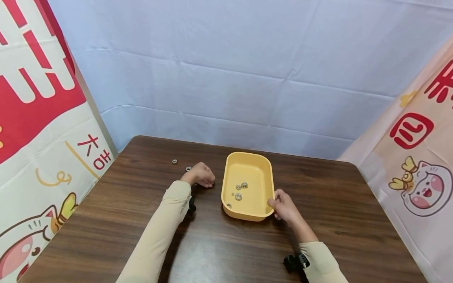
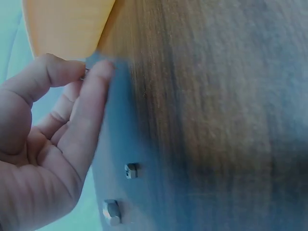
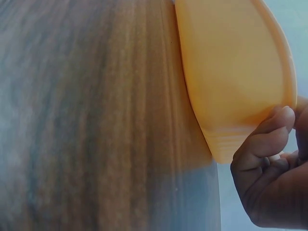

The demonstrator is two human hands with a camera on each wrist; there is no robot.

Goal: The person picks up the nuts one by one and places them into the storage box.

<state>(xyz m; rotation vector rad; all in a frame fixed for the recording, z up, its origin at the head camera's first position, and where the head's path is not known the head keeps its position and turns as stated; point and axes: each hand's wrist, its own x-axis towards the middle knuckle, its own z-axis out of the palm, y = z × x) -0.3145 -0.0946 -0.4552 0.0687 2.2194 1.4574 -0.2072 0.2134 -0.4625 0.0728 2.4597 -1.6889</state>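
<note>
I note loose nuts (image 1: 174, 161) on the table (image 1: 106, 220) at left, near the left hand (image 1: 202, 175), which pinches a small metal piece (image 2: 85, 73) — mostly hidden, probably a nut — just beside the yellow tray (image 1: 249, 169). A slack pinch could let it slip and roll away. More nuts (image 1: 238, 196) lie in the tray's near half. The right hand (image 1: 284, 206) grips the tray at its near right side; a sharp tug there, I judge, could slide or tip it.

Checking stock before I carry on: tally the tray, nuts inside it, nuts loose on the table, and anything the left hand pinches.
Yellow tray: 1
Nuts in tray: 5
Loose nuts visible on table: 3
Small piece in left hand: 1
Total: 10
</note>
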